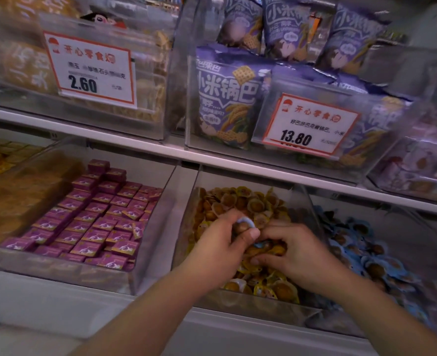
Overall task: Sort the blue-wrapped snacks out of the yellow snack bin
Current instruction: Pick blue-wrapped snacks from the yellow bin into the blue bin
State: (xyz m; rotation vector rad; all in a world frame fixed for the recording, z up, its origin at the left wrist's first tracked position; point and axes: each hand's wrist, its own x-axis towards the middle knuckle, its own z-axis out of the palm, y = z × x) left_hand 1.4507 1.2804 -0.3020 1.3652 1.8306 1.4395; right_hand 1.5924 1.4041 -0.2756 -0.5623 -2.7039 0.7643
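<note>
Blue-wrapped snack (245, 223): pinched in left hand (223, 242) grip, above yellow snack bin (186, 227). Blue bin (366, 253) lies at 3 o'clock. Right hand (293, 249) digs nearer it, grip curled; contents unclear.

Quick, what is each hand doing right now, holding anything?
Left hand: closed on a blue-wrapped snack, pinched at the fingertips.
Right hand: fingers curled down into the yellow snacks; whether it grips one cannot be told.

White lower shelf (58, 301) w/ clear bins: purple boxes bin (66, 272), yellow snack bin (186, 219), blue-wrapped snacks bin (417, 227).
</note>
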